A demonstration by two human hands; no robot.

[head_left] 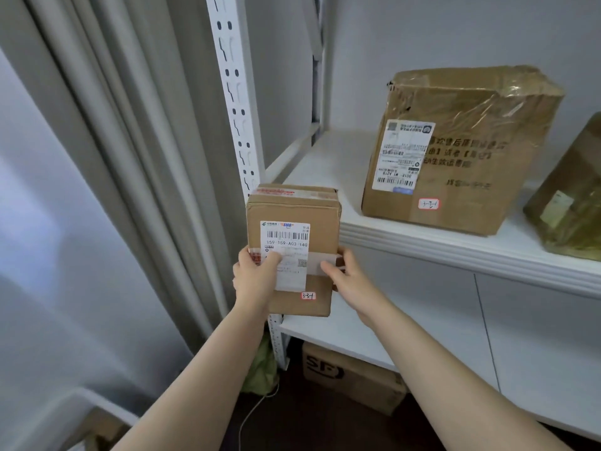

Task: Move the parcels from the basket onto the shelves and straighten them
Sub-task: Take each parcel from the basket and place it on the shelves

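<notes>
Left grip [257, 275] and right grip [344, 276] hold small parcel [292, 213] upright at shelf [455, 250] edge; large box [461, 148] on shelf.

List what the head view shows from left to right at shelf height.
Grey pleated curtain → white slotted metal shelf upright → small brown cardboard parcel with a white barcode label → large crumpled brown cardboard box wrapped in clear tape → olive-brown taped parcel, cut off at the right edge.

The small parcel [320, 219] was matt brown cardboard, its label [286, 237] smooth white paper. The big box [471, 183] shone under crinkled glossy tape [507, 102]; the shelf [422, 244] looked smooth, matt white.
</notes>
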